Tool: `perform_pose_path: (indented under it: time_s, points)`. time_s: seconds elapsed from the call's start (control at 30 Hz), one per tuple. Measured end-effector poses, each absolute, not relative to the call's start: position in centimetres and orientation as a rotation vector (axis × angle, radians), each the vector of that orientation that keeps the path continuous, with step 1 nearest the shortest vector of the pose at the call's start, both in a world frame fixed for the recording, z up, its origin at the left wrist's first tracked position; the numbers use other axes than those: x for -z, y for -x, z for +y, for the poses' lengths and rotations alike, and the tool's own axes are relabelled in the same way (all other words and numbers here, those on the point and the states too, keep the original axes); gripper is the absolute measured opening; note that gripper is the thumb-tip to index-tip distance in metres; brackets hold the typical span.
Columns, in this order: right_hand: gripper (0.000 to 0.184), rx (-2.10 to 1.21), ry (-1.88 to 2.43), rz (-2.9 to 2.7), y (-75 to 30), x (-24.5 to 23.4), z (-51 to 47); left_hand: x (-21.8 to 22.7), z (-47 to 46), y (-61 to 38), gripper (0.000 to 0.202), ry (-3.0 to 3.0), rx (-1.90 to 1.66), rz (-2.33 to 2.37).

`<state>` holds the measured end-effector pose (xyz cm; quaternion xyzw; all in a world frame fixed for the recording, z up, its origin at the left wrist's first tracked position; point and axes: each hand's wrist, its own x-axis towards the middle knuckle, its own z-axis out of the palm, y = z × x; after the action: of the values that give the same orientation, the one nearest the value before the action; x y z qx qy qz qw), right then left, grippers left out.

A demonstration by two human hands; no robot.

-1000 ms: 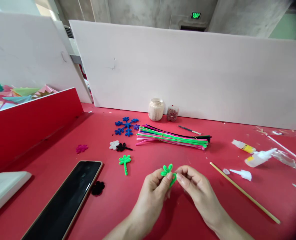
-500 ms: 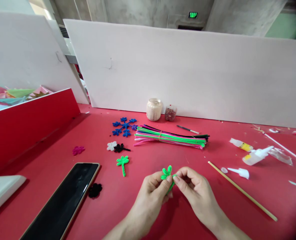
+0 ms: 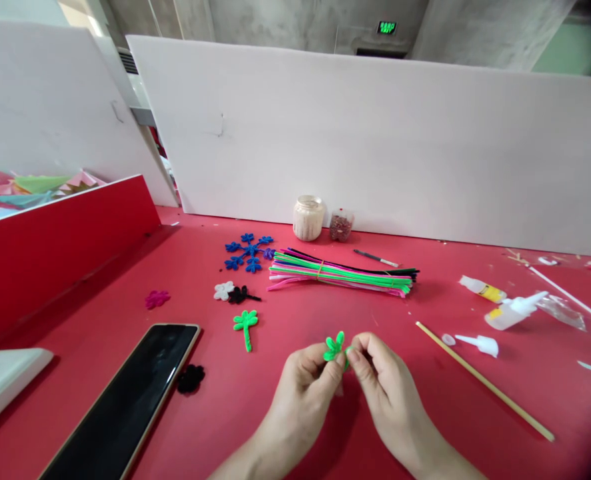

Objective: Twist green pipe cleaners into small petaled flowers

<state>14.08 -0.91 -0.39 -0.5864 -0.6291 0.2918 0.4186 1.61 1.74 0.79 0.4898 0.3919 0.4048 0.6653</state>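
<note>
My left hand [image 3: 308, 387] and my right hand [image 3: 378, 383] meet just above the red table [image 3: 285, 320], both pinched on a small green pipe-cleaner flower [image 3: 334, 347]. Its petals stick up between my thumbs and its stem is hidden behind my fingers. Another green flower with a stem [image 3: 246, 325] lies flat to the left. A banded bundle of coloured pipe cleaners [image 3: 342, 273] rests farther back.
A dark tablet [image 3: 128, 400] lies at lower left beside a black flower [image 3: 191, 378]. Blue [image 3: 249, 252], white [image 3: 223, 291], black [image 3: 242, 295] and magenta [image 3: 156, 299] flowers sit behind it. Right: a wooden stick [image 3: 485, 382], glue bottles [image 3: 512, 311]. Two jars [image 3: 308, 218] stand by the white board.
My fingers have closed in tighter around the green flower, covering its stem. The hands stay at the same spot.
</note>
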Motion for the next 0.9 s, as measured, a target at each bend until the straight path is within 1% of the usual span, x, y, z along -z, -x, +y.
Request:
perform_pose_path:
  time_s: [0.07,0.13,0.33,0.4,0.63,0.8,0.9]
  points:
    - [0.019,-0.596,1.476,-1.633,-14.3,0.6,-0.9,-0.8,1.7,-1.6,0.033,-1.137,-0.918,0.887]
    - [0.018,-0.587,1.482,-1.635,-14.3,0.7,-0.8,-0.7,1.6,-1.7,0.033,-1.157,-0.915,0.887]
    - [0.025,-1.040,1.430,-1.385,-13.8,0.1,-0.6,-0.8,1.5,-1.8,0.025,-1.148,-0.965,0.861]
    - [0.025,-1.127,1.381,-1.309,-13.9,-0.2,-0.5,-1.1,1.6,-1.7,0.023,-1.118,-0.959,0.844]
    - [0.020,-1.214,1.270,-1.314,-14.8,-0.6,-0.7,-1.6,1.8,-1.2,0.024,-1.120,-0.860,0.745]
    - [0.019,-1.421,1.116,-1.067,-14.3,-0.1,-0.9,-2.3,2.1,-0.6,0.022,-1.172,-0.798,0.663]
    - [0.020,-1.322,1.139,-1.142,-14.1,-0.2,-1.0,-2.1,2.3,-0.4,0.022,-1.132,-0.762,0.694]
